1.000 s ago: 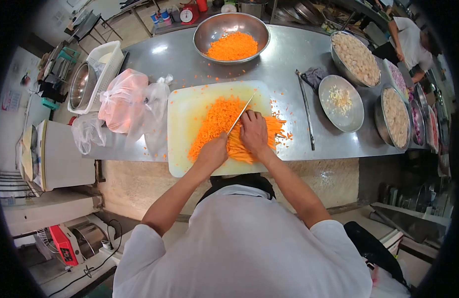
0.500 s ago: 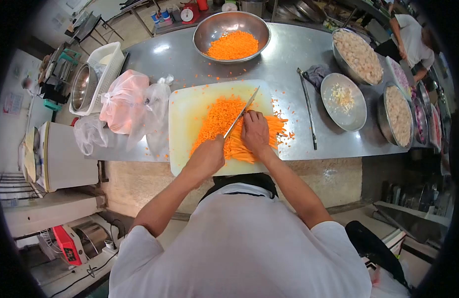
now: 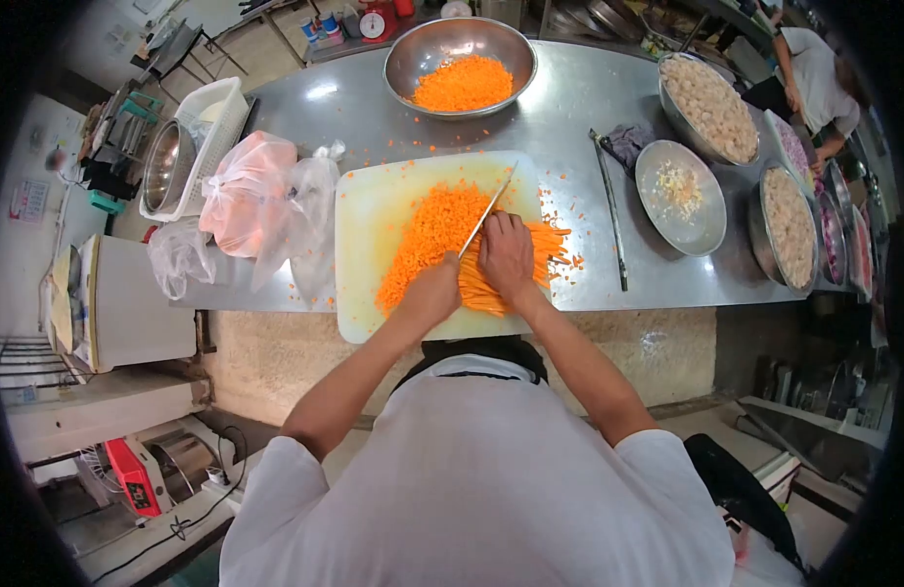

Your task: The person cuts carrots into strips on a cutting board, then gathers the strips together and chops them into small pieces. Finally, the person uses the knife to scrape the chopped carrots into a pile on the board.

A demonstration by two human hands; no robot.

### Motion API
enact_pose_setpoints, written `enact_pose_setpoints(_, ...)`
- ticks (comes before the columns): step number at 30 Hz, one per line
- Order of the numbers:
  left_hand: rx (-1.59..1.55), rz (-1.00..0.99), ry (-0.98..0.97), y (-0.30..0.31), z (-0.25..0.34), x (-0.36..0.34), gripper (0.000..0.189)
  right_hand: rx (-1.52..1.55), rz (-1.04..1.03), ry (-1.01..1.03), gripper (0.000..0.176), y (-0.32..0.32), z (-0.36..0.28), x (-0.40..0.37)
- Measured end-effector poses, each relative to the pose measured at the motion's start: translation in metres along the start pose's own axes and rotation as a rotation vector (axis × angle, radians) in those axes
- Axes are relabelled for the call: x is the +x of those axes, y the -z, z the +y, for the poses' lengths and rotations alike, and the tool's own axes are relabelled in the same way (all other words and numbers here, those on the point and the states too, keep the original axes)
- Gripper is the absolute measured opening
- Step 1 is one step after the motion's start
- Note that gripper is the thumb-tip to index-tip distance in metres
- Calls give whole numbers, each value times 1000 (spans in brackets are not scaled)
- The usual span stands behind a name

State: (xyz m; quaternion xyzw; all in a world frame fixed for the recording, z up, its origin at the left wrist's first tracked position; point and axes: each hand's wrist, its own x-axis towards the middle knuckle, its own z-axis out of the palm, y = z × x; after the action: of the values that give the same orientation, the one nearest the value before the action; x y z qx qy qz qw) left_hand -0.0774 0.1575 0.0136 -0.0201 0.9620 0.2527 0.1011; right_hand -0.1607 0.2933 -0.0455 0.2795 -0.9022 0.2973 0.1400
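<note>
My left hand (image 3: 432, 293) is wrapped round the handle of a knife (image 3: 487, 212), whose blade points up and to the right. Right beside the blade, my right hand (image 3: 508, 256) presses its curled fingers down on a bundle of carrot strips (image 3: 548, 241). Diced carrot (image 3: 428, 230) is heaped to the left of the blade. Everything lies on a pale cutting board (image 3: 359, 220) near the front edge of the metal table. The knife handle is mostly hidden in my left hand.
A steel bowl (image 3: 401, 70) of diced carrot stands behind the board. Plastic bags (image 3: 251, 196) and a white basket (image 3: 217, 137) are at left. A sharpening rod (image 3: 613, 215), a bowl of chopped pieces (image 3: 701, 230) and bowls of pale chunks (image 3: 711, 108) are at right. Another person (image 3: 819, 78) works beyond them.
My left hand and the knife have shifted slightly right, and the blade stands a little steeper. My right hand still holds the strips. The view has shifted slightly.
</note>
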Motion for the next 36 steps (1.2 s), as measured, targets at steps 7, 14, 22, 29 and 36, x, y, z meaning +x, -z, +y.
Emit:
enact_pose_setpoints(7,-25,-79,131,10,12,-31,21,0,10,-7,16,-1,0,-2)
enact_pose_setpoints(14,-33,40,-37,22,7,-5,17,9,65,30,15,-4,4,0)
enact_pose_setpoints(22,-14,125,11,20,-13,-9,16,172,-48,-3,13,7,11,9)
enact_pose_setpoints(29,-18,157,152,-1,-24,-21,11,227,-88,358,25,45,-15,-28)
enact_pose_setpoints(36,-68,197,193,1,-11,-48,11,199,-232,374,31,21,-2,-51)
